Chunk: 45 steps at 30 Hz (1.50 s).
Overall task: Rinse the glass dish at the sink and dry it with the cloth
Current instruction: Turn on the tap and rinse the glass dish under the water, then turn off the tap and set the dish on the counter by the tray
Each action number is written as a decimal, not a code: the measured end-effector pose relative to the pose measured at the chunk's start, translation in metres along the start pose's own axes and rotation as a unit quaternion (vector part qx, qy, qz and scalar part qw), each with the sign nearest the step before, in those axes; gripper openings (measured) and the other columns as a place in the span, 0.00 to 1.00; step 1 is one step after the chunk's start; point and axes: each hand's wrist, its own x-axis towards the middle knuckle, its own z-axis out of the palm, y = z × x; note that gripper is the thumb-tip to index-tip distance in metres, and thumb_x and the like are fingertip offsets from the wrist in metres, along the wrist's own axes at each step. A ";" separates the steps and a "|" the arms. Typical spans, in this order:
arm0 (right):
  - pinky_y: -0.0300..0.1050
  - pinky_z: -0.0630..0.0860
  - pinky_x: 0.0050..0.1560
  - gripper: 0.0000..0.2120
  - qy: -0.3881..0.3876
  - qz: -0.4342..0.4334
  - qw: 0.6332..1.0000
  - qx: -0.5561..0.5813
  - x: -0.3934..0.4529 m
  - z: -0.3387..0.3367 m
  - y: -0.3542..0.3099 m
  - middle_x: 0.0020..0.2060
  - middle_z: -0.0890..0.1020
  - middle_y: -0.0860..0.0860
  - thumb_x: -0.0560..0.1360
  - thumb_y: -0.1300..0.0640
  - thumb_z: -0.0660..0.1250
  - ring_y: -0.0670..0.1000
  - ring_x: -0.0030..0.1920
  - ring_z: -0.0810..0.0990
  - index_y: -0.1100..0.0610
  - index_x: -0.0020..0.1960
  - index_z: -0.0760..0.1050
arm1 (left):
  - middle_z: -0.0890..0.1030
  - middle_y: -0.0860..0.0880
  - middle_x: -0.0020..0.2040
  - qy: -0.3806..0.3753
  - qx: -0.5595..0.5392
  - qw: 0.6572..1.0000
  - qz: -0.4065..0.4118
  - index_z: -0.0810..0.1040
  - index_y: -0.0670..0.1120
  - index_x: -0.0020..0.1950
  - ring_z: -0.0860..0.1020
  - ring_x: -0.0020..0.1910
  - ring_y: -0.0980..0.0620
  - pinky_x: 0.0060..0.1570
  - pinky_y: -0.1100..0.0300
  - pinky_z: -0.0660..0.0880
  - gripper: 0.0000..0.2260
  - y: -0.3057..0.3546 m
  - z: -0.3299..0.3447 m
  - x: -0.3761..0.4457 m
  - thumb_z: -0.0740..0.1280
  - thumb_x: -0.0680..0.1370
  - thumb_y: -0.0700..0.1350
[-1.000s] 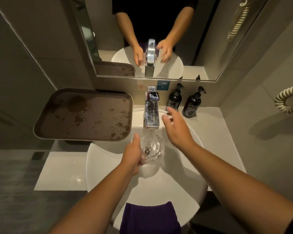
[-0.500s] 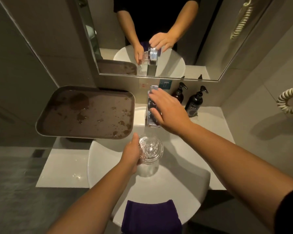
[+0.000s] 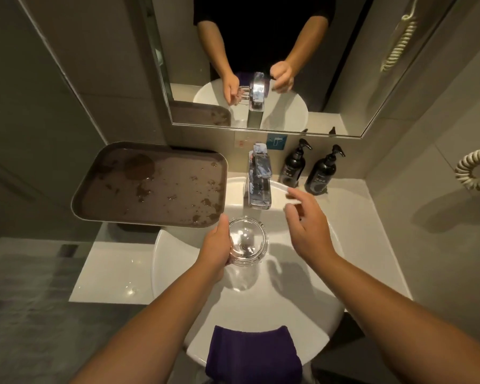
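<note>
A round clear glass dish [image 3: 248,242] is held over the white sink basin [image 3: 297,303], just below the chrome tap [image 3: 258,181]. My left hand [image 3: 216,245] grips the dish by its left rim. My right hand [image 3: 306,223] hovers to the right of the tap with loosely spread fingers, touching nothing. A purple cloth [image 3: 252,353] hangs over the basin's near rim. No water stream is visible from the spout.
A wet brown tray [image 3: 150,184] sits left of the tap, overhanging the counter. Two dark pump bottles [image 3: 294,164] [image 3: 323,171] stand at the back right. A mirror [image 3: 261,56] hangs above, and a coiled cord [image 3: 474,170] is on the right wall.
My right hand has come off the tap handle and drawn back to the right of the tap. Water no longer splashes in the dish, which stays below the spout.
</note>
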 end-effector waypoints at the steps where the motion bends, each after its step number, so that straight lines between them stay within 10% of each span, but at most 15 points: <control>1: 0.45 0.75 0.50 0.11 -0.009 0.083 0.996 0.029 -0.004 0.001 0.002 0.55 0.81 0.49 0.81 0.55 0.60 0.49 0.48 0.81 0.53 0.61 0.76 | 0.68 0.51 0.26 -0.001 0.008 1.000 0.012 0.72 0.48 0.43 0.70 0.25 0.52 0.31 0.60 0.69 0.20 0.000 -0.002 0.001 0.54 0.80 0.63; 6: 0.41 0.74 0.33 0.26 -0.229 0.466 0.838 0.168 -0.017 0.010 -0.006 0.42 0.83 0.56 0.79 0.34 0.53 0.52 0.34 0.80 0.54 0.58 0.75 | 0.69 0.52 0.24 -0.035 0.097 0.988 0.117 0.69 0.48 0.39 0.71 0.24 0.53 0.44 0.44 0.78 0.17 0.002 -0.010 -0.008 0.54 0.80 0.58; 12: 0.39 0.77 0.26 0.40 -0.304 0.521 0.760 0.241 -0.025 0.019 -0.011 0.50 0.86 0.60 0.72 0.23 0.49 0.53 0.39 0.85 0.55 0.59 0.78 | 0.70 0.54 0.32 -0.109 0.301 0.898 0.302 0.63 0.52 0.37 0.69 0.31 0.57 0.32 0.61 0.65 0.19 0.010 -0.028 -0.032 0.58 0.68 0.67; 16: 0.43 0.81 0.31 0.22 -0.267 0.523 0.720 0.370 -0.034 0.024 -0.016 0.46 0.85 0.59 0.80 0.40 0.59 0.55 0.38 0.85 0.57 0.60 0.76 | 0.68 0.57 0.34 -0.129 0.448 0.769 0.437 0.63 0.52 0.37 0.65 0.33 0.57 0.32 0.59 0.60 0.20 0.013 -0.037 -0.046 0.58 0.69 0.69; 19: 0.41 0.80 0.31 0.13 -0.227 0.481 0.740 0.412 -0.042 0.027 -0.022 0.43 0.83 0.59 0.80 0.61 0.62 0.52 0.35 0.84 0.65 0.62 0.75 | 0.71 0.53 0.46 -0.098 0.454 0.727 0.505 0.76 0.48 0.46 0.69 0.45 0.53 0.44 0.57 0.67 0.30 0.002 -0.049 -0.044 0.50 0.74 0.72; 23: 0.53 0.81 0.45 0.11 -0.166 0.361 0.833 0.386 -0.052 0.033 -0.031 0.50 0.84 0.61 0.79 0.65 0.63 0.57 0.44 0.84 0.59 0.59 0.78 | 0.66 0.54 0.69 -0.109 0.288 0.910 0.278 0.66 0.57 0.70 0.69 0.65 0.53 0.65 0.55 0.68 0.25 -0.005 -0.051 -0.051 0.46 0.79 0.66; 26: 0.60 0.81 0.53 0.11 -0.104 0.295 0.908 0.277 -0.056 0.037 -0.032 0.53 0.84 0.57 0.81 0.59 0.62 0.58 0.48 0.85 0.46 0.58 0.76 | 0.79 0.49 0.59 -0.116 0.152 0.973 0.132 0.70 0.54 0.64 0.79 0.49 0.51 0.56 0.48 0.76 0.18 -0.001 -0.046 -0.054 0.48 0.83 0.60; 33: 0.49 0.81 0.49 0.14 -0.091 0.185 0.974 0.094 -0.075 0.043 -0.033 0.47 0.84 0.47 0.82 0.54 0.59 0.47 0.43 0.84 0.48 0.66 0.72 | 0.79 0.48 0.39 -0.101 0.258 0.943 0.183 0.73 0.49 0.47 0.75 0.34 0.52 0.35 0.59 0.74 0.13 -0.001 -0.045 -0.063 0.52 0.82 0.53; 37: 0.48 0.81 0.37 0.14 -0.114 0.159 0.981 0.012 -0.079 0.043 -0.032 0.43 0.83 0.50 0.81 0.56 0.56 0.50 0.37 0.83 0.48 0.63 0.73 | 0.81 0.46 0.41 -0.062 0.309 0.928 0.199 0.73 0.48 0.49 0.77 0.35 0.51 0.37 0.57 0.75 0.14 -0.010 -0.048 -0.067 0.51 0.83 0.50; 45: 0.51 0.77 0.50 0.17 -0.177 0.091 0.964 -0.176 -0.079 0.026 -0.018 0.53 0.84 0.54 0.83 0.49 0.53 0.57 0.51 0.81 0.48 0.69 0.69 | 0.82 0.46 0.48 0.007 0.475 0.850 0.229 0.76 0.46 0.54 0.79 0.45 0.49 0.47 0.53 0.76 0.17 -0.015 -0.044 -0.076 0.50 0.84 0.52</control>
